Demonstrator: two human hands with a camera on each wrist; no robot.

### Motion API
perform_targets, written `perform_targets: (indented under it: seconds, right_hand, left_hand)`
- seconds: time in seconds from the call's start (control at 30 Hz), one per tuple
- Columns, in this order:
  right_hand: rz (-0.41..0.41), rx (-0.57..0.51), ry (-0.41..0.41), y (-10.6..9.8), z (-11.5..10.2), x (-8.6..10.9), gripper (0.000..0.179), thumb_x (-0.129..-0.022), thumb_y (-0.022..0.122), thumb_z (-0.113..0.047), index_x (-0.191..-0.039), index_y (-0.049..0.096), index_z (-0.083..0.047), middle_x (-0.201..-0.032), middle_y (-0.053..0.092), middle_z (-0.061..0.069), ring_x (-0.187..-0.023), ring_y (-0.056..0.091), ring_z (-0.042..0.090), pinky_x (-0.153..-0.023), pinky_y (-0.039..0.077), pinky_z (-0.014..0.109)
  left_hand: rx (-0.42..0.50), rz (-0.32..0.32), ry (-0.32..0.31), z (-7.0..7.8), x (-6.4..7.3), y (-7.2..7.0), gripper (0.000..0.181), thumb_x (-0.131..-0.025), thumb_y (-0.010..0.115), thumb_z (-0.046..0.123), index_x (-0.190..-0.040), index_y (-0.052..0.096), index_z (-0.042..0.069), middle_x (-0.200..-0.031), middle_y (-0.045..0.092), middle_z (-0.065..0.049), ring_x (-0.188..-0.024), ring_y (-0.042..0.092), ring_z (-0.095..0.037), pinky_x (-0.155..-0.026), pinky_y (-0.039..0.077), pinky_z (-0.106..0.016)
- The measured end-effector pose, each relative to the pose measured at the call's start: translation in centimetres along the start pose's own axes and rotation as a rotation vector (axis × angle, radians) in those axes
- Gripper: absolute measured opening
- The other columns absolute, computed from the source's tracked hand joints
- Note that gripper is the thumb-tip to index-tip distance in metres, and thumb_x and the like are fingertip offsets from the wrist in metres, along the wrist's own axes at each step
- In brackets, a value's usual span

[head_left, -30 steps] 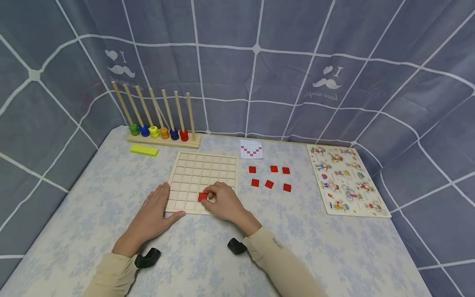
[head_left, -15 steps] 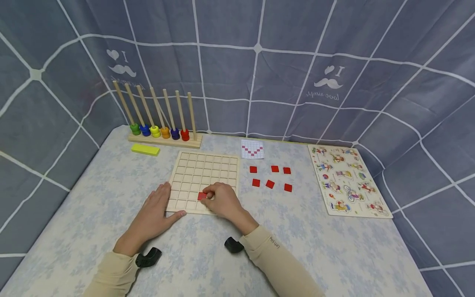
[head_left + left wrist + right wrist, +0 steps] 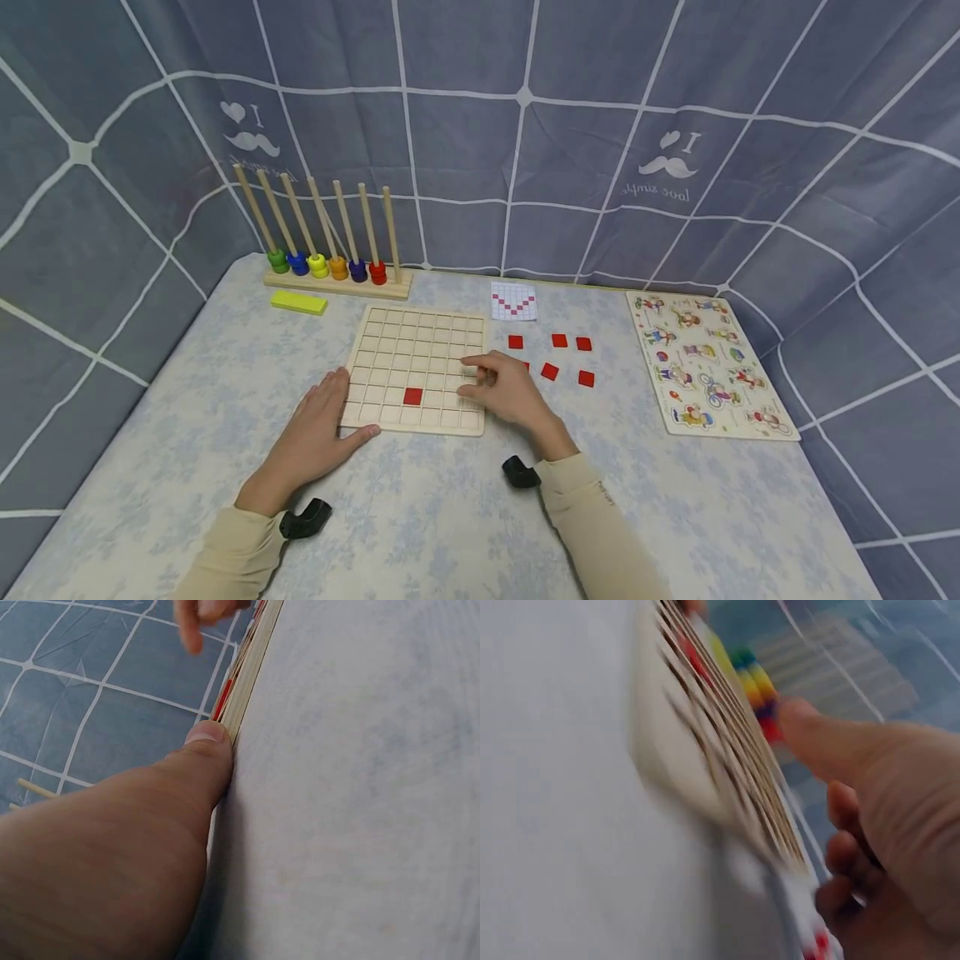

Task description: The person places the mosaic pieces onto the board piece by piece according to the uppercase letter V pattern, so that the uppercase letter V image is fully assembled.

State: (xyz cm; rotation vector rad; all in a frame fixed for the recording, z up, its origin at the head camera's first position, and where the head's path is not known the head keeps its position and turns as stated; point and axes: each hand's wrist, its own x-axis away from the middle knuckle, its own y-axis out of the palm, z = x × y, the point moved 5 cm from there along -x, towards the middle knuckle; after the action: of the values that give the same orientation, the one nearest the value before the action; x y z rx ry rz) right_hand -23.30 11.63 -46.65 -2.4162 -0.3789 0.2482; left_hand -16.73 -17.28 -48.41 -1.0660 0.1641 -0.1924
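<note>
A wooden grid board (image 3: pixel 420 342) lies on the table, with one red square tile (image 3: pixel 412 397) in a cell of its lower part. My left hand (image 3: pixel 315 433) rests with straight fingers along the board's left side. In the left wrist view the thumb (image 3: pixel 206 742) touches the board's front edge. Over the board's right edge is my right hand (image 3: pixel 513 390), thumb and index finger apart with nothing between them. Several loose red tiles (image 3: pixel 550 372) lie right of the board, one partly hidden by the right hand. A small pattern card (image 3: pixel 513 301) showing a red V lies behind them.
At the back left stands a wooden peg rack (image 3: pixel 337 285) with coloured beads, a yellow-green block (image 3: pixel 298 302) in front of it. A picture puzzle board (image 3: pixel 712 367) lies at the right. A grey-blue curtain (image 3: pixel 465 150) closes off the back.
My right hand has let go of the red tile, leaving it in the grid, and has moved right to the board's edge. The left hand stays on the board.
</note>
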Motion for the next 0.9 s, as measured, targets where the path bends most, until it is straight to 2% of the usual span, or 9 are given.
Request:
perform_targets:
  seconds: [0.23, 0.33, 0.4, 0.57, 0.73, 0.9]
  right_hand:
    - [0.08, -0.155, 0.181, -8.1, 7.2, 4.1, 0.05, -0.087, 0.083, -0.018, -0.135, 0.068, -0.011, -0.078, 0.041, 0.001, -0.071, 0.038, 0.013, -0.064, 0.036, 0.024]
    - [0.111, -0.18, 0.243, -10.6, 9.5, 5.6, 0.054, -0.089, 0.081, -0.021, -0.139, 0.065, -0.011, -0.08, 0.041, 0.0, -0.068, 0.036, 0.01, -0.061, 0.034, 0.023]
    - [0.118, -0.17, 0.276, -11.7, 10.6, 6.4, 0.055, -0.09, 0.081, -0.023, -0.14, 0.064, -0.011, -0.081, 0.042, 0.0, -0.069, 0.036, 0.009, -0.064, 0.036, 0.024]
    - [0.127, -0.068, 0.355, -13.0, 11.9, 7.2, 0.054, -0.089, 0.081, -0.028, -0.139, 0.065, -0.014, -0.077, 0.043, -0.003, -0.07, 0.039, 0.012, -0.074, 0.038, 0.028]
    - [0.124, 0.031, 0.435, -13.2, 12.3, 7.4, 0.053, -0.091, 0.079, -0.031, -0.139, 0.066, -0.014, -0.071, 0.043, -0.003, -0.068, 0.038, 0.015, -0.074, 0.035, 0.033]
    - [0.13, 0.09, 0.459, -13.0, 12.2, 7.2, 0.047, -0.093, 0.077, -0.027, -0.136, 0.067, -0.012, -0.068, 0.043, -0.003, -0.065, 0.036, 0.016, -0.072, 0.035, 0.033]
  left_hand:
    - [0.002, 0.002, 0.003, -0.2, 0.0, 0.0, 0.105, -0.094, 0.069, 0.051, -0.16, 0.015, -0.009, -0.166, 0.02, -0.031, -0.154, 0.018, -0.05, -0.123, 0.019, -0.064]
    - [0.0, -0.002, -0.001, -0.4, 0.0, 0.1, 0.106, -0.093, 0.069, 0.051, -0.16, 0.014, -0.009, -0.166, 0.02, -0.031, -0.154, 0.018, -0.05, -0.123, 0.019, -0.064]
    - [-0.002, -0.006, -0.007, -0.6, 0.1, 0.3, 0.107, -0.093, 0.07, 0.052, -0.16, 0.014, -0.009, -0.166, 0.02, -0.031, -0.154, 0.018, -0.05, -0.123, 0.019, -0.065]
    - [-0.002, -0.007, -0.014, -0.7, 0.2, 0.4, 0.107, -0.093, 0.069, 0.054, -0.16, 0.014, -0.009, -0.166, 0.02, -0.031, -0.154, 0.018, -0.05, -0.123, 0.019, -0.065]
    - [-0.003, 0.012, 0.007, -0.4, 0.0, 0.2, 0.105, -0.093, 0.069, 0.053, -0.16, 0.016, -0.009, -0.166, 0.021, -0.031, -0.154, 0.019, -0.05, -0.122, 0.021, -0.065]
    - [0.008, 0.016, 0.013, -0.3, 0.0, 0.2, 0.105, -0.093, 0.069, 0.053, -0.16, 0.016, -0.009, -0.166, 0.021, -0.031, -0.154, 0.019, -0.05, -0.122, 0.021, -0.066]
